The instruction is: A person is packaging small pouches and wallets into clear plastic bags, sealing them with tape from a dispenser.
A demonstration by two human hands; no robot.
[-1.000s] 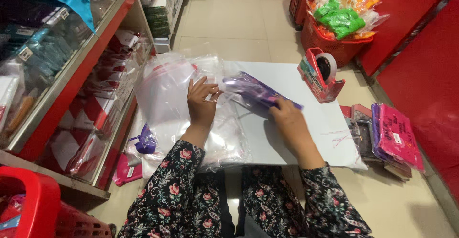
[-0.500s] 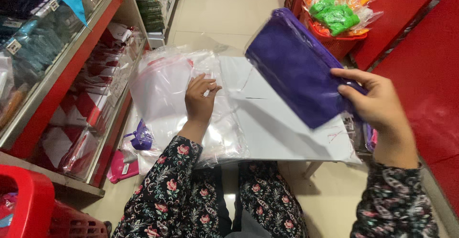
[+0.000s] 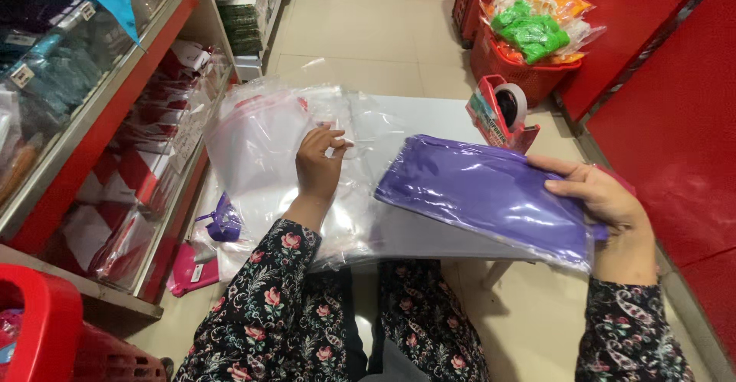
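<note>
My right hand (image 3: 602, 198) grips a flat purple cloth item sealed in a clear plastic bag (image 3: 483, 194), held level just above the white table (image 3: 429, 121). My left hand (image 3: 318, 163) rests on a loose pile of clear plastic bags (image 3: 257, 144) at the table's left side, fingers pinching the top bag's edge. Both arms wear dark floral sleeves.
A red tape dispenser (image 3: 502, 110) stands at the table's far right. Behind it is a red basket (image 3: 529, 44) of green and orange packets. Red shelves with packed goods (image 3: 92, 121) line the left. A red basket (image 3: 42, 328) sits at lower left. Red panels close the right side.
My right hand lifted the purple packet off the table, raised it high to the right, then brought it down flat and lower. My left hand stayed on the clear bags.
</note>
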